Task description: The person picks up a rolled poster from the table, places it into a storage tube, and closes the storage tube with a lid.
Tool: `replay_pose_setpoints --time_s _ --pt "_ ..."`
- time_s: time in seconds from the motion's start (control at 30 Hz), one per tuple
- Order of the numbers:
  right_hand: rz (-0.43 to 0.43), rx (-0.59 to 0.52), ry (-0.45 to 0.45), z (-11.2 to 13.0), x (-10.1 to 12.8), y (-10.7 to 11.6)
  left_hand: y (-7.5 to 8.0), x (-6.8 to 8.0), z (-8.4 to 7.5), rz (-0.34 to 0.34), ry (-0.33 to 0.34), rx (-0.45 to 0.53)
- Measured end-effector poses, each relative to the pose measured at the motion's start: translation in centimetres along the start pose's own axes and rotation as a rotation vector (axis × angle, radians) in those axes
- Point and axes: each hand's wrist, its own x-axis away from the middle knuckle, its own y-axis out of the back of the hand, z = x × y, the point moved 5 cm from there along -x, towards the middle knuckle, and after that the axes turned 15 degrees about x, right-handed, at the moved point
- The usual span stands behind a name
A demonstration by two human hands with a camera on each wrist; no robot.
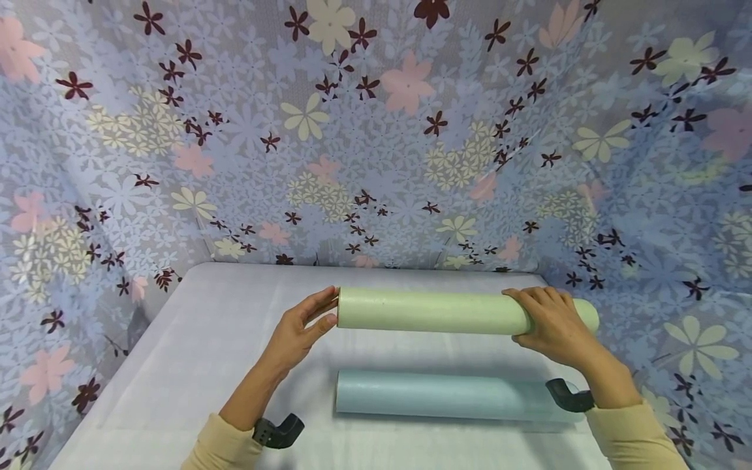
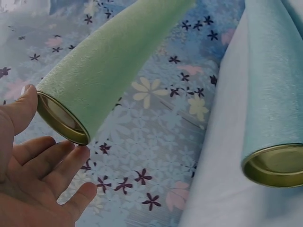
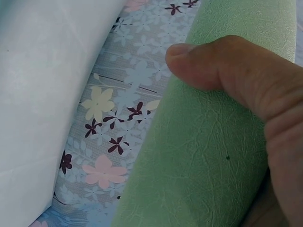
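Observation:
A pale green tube (image 1: 435,311), long and round, is held level above the white table. My right hand (image 1: 552,323) grips it near its right end, the thumb (image 3: 218,66) lying across its textured side in the right wrist view. At the tube's left end is my left hand (image 1: 299,329), thumb and fingertips at the gold metal rim (image 2: 64,118) with the fingers loosely extended. Nearer to me a light blue tube (image 1: 446,395) of similar shape lies on the table, roughly parallel to the green one. Its gold-rimmed end (image 2: 277,165) shows in the left wrist view.
The white-covered table (image 1: 235,313) ends in an edge at the back. Behind and beside it hangs a blue floral cloth (image 1: 376,150). Each wrist wears a black strap mount (image 1: 279,431).

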Motion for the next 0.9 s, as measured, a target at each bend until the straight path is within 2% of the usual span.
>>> replay_pose_setpoints --time_s 0.2,0.33,0.63,0.9 --pt "-0.017 -0.008 0.0 -0.1 -0.1 0.5 0.3 -0.2 -1.5 -0.013 -0.025 -0.021" --pt "-0.014 -0.002 -0.004 0.0 -0.1 0.6 0.3 -0.4 -2.6 -0.025 -0.07 -0.108" --pt "-0.007 0.016 -0.01 0.1 -0.2 1.0 -0.9 -1.0 -4.9 -0.012 -0.241 -0.46" --pt "-0.017 0.013 -0.007 0.2 -0.3 1.5 -2.4 -1.1 -5.9 0.02 -0.469 -0.778"
